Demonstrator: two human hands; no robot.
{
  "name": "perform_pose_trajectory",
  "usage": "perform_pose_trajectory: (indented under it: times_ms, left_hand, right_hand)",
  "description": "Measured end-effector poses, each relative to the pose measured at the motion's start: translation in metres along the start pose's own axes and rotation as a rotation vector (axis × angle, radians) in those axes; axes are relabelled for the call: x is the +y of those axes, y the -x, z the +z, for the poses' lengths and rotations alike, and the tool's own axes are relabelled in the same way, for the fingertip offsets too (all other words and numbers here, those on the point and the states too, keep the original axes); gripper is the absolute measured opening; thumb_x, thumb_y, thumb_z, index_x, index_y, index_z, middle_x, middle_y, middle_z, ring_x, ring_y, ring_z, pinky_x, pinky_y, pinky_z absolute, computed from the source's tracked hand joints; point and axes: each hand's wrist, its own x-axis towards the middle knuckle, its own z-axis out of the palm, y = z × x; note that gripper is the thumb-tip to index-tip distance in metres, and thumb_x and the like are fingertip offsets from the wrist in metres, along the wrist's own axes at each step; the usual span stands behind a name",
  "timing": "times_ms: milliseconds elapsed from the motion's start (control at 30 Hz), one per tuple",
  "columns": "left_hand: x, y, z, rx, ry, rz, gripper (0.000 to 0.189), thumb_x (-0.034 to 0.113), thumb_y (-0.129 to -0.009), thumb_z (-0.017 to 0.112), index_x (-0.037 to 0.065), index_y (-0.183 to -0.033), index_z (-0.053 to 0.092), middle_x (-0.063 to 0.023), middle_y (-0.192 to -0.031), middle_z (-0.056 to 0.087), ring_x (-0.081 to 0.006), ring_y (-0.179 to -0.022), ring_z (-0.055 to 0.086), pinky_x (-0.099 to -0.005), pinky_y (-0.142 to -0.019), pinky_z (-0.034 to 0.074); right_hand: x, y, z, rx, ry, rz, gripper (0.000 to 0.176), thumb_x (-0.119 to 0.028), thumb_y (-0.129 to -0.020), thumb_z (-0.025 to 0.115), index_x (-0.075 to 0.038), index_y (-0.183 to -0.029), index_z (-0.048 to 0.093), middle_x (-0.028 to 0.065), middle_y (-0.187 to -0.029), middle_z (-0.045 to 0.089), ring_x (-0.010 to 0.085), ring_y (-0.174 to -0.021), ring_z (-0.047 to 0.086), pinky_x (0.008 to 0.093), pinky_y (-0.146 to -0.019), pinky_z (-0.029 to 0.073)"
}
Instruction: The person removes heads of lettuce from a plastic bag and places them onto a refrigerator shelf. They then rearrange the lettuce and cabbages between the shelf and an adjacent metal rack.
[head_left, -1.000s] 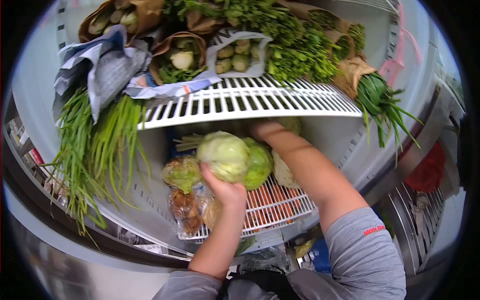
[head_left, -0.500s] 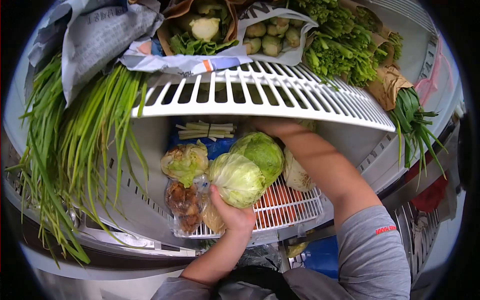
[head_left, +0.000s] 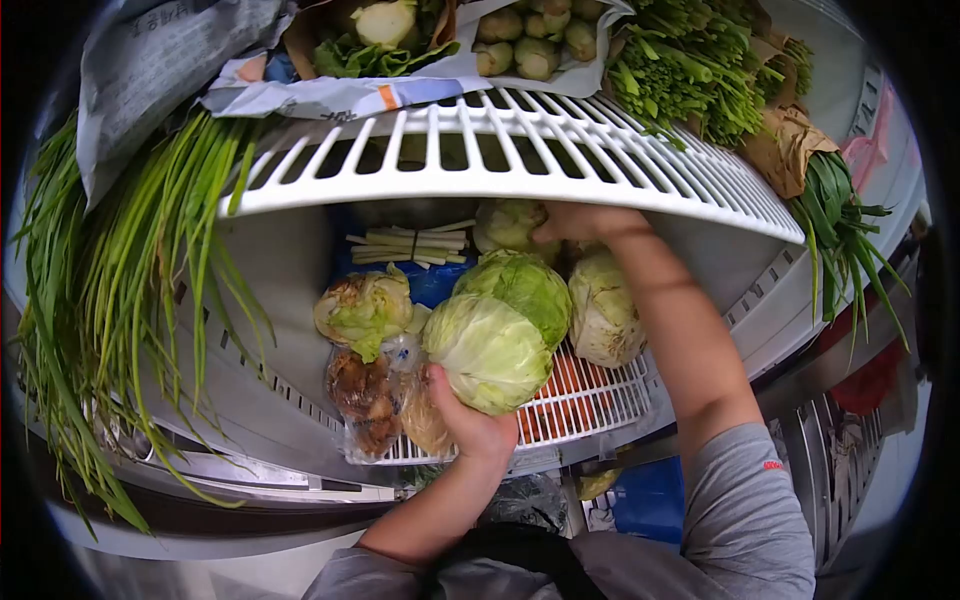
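Observation:
A pale green cabbage (head_left: 488,355) rests in my left hand (head_left: 478,425), thumb on its near left side and the other fingers hidden beneath. Right behind it sits a greener cabbage (head_left: 525,290) on the lower rack. My right hand (head_left: 580,222) reaches under the upper shelf, its fingers closed against another pale cabbage (head_left: 508,225) at the back; part of that grip is hidden. To the right, below my right forearm, lies a whitish cabbage (head_left: 604,310). A browned, partly peeled head (head_left: 362,305) is at the left.
Overhead juts the white slatted upper shelf (head_left: 450,187), with long green onions (head_left: 150,290) hanging at left and leafy greens (head_left: 690,80) at right. The lower rack (head_left: 600,412) also holds bundled pale stalks (head_left: 415,244) and a plastic-wrapped brown bundle (head_left: 365,395).
My right hand, previously hidden under the upper shelf, now shows beside a pale cabbage at the back. My left hand and its cabbage shift slightly right. The view has tilted a little lower.

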Motion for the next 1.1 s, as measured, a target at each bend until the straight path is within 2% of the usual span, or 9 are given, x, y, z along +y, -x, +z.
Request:
perform_pose_trajectory:
  times_ms: [33, 167, 233, 300, 367, 600, 833, 967, 1100]
  left_hand:
    - [0.000, 0.001, 0.000, 0.005, 0.002, -0.015, 0.069, 0.059, -0.091, 0.043, 0.011, -0.141, 0.041, -0.0091, -0.140, 0.047, -0.0290, -0.129, 0.045, -0.0445, -0.108, 0.035]
    - [-0.004, -0.001, -0.010, -0.022, -0.032, 0.022, 0.071, 0.061, -0.090, 0.043, 0.011, -0.141, 0.040, -0.0094, -0.141, 0.046, -0.0292, -0.129, 0.045, -0.0449, -0.108, 0.035]
    - [-0.006, -0.003, -0.012, -0.033, -0.052, 0.039, 0.071, 0.061, -0.090, 0.043, 0.011, -0.141, 0.040, -0.0095, -0.140, 0.046, -0.0292, -0.130, 0.045, -0.0454, -0.108, 0.035]
    - [-0.010, -0.005, -0.012, -0.044, -0.071, 0.051, 0.071, 0.061, -0.090, 0.043, 0.012, -0.141, 0.039, -0.0097, -0.140, 0.046, -0.0293, -0.130, 0.045, -0.0458, -0.108, 0.035]
    - [-0.019, -0.013, -0.007, -0.019, -0.045, -0.020, 0.070, 0.060, -0.091, 0.044, 0.011, -0.140, 0.040, -0.0094, -0.139, 0.047, -0.0293, -0.129, 0.045, -0.0467, -0.108, 0.035]
    - [-0.047, -0.060, 0.050, -0.219, -0.134, -0.117, 0.062, 0.055, -0.091, 0.050, 0.012, -0.136, 0.042, -0.0110, -0.133, 0.050, -0.0280, -0.124, 0.049, -0.0457, -0.103, 0.042]
    - [-0.087, -0.113, 0.086, -0.432, -0.063, -0.163, 0.049, 0.039, -0.090, 0.062, 0.011, -0.126, 0.044, -0.0111, -0.123, 0.053, -0.0270, -0.108, 0.057, -0.0421, -0.091, 0.049]
    - [-0.047, -0.106, 0.086, -0.453, -0.087, -0.279, 0.056, 0.054, -0.094, 0.046, 0.010, -0.129, 0.048, -0.0102, -0.124, 0.057, -0.0278, -0.115, 0.056, -0.0468, -0.097, 0.046]
    - [-0.028, -0.158, 0.088, -0.308, -0.361, 0.357, 0.067, 0.054, -0.090, 0.054, 0.003, -0.133, 0.044, -0.0183, -0.126, 0.055, -0.0326, -0.118, 0.054, -0.0491, -0.100, 0.044]
  right_hand:
    - [0.001, 0.011, 0.003, 0.270, 0.308, -0.171, 0.064, -0.032, -0.072, 0.079, -0.005, -0.126, 0.056, 0.0177, -0.114, 0.064, 0.0336, -0.108, 0.060, 0.0413, -0.097, 0.045]
    - [0.016, 0.018, 0.012, 0.464, 0.332, -0.204, 0.066, -0.037, -0.069, 0.081, -0.009, -0.125, 0.058, 0.0152, -0.120, 0.062, 0.0316, -0.114, 0.057, 0.0401, -0.100, 0.043]
    - [0.025, 0.026, 0.007, 0.498, -0.050, -0.160, 0.066, -0.040, -0.069, 0.081, -0.011, -0.124, 0.060, 0.0135, -0.123, 0.062, 0.0310, -0.116, 0.056, 0.0408, -0.101, 0.042]
    - [0.038, 0.039, 0.000, 0.547, 0.154, -0.109, 0.054, -0.036, -0.077, 0.076, -0.012, -0.122, 0.062, 0.0128, -0.121, 0.063, 0.0312, -0.114, 0.057, 0.0422, -0.100, 0.044]
    - [0.090, 0.028, 0.010, 0.960, 0.388, -0.234, 0.037, -0.028, -0.087, 0.065, -0.013, -0.121, 0.062, 0.0132, -0.122, 0.062, 0.0308, -0.114, 0.058, 0.0429, -0.100, 0.044]
    - [0.148, -0.010, 0.013, 1.283, 0.736, -0.170, 0.032, -0.030, -0.091, 0.055, -0.017, -0.119, 0.065, 0.0121, -0.124, 0.062, 0.0337, -0.116, 0.056, 0.0510, -0.102, 0.041]
    - [0.152, -0.044, 0.028, 1.216, 0.326, -0.146, 0.041, -0.040, -0.093, 0.049, -0.018, -0.126, 0.060, 0.0124, -0.131, 0.056, 0.0328, -0.122, 0.051, 0.0477, -0.106, 0.037]
    - [0.153, -0.027, 0.021, 1.011, 0.357, -0.145, 0.040, -0.034, -0.096, 0.046, -0.016, -0.131, 0.056, 0.0144, -0.139, 0.049, 0.0338, -0.129, 0.045, 0.0471, -0.109, 0.033]
    - [0.127, -0.016, 0.018, 1.062, 0.309, -0.113, 0.039, -0.031, -0.095, 0.048, -0.015, -0.129, 0.056, 0.0134, -0.138, 0.050, 0.0342, -0.128, 0.045, 0.0476, -0.109, 0.034]
